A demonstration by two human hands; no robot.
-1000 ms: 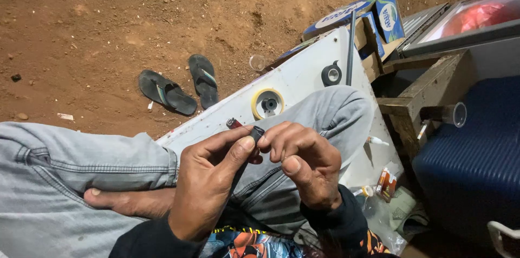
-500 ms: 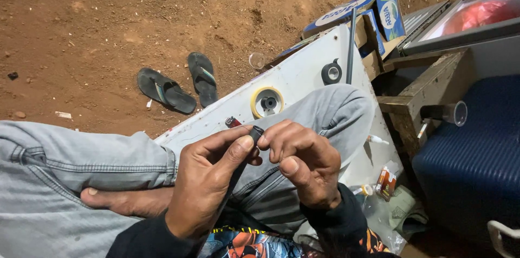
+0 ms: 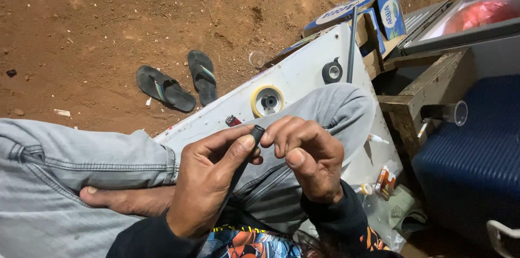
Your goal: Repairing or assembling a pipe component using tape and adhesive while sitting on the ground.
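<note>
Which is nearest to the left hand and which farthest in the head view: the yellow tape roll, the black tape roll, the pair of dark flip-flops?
1. Yellow tape roll, on the white board just above the left hand.
2. Black tape roll, farther up the board to the right.
3. Pair of dark flip-flops, on the dirt, upper left; close to the black roll's rank.

My left hand (image 3: 211,182) and right hand (image 3: 306,160) meet over lap, small tube (image 3: 256,133) pinched between them. Board (image 3: 303,82) beyond knees, two tape rolls on it: one (image 3: 267,101) just past fingertips, other (image 3: 332,72) further right. Pair of sandals (image 3: 179,82) on dirt left of board. Cardboard box (image 3: 368,14) behind board. Cup (image 3: 447,112) on crate at right.
</note>
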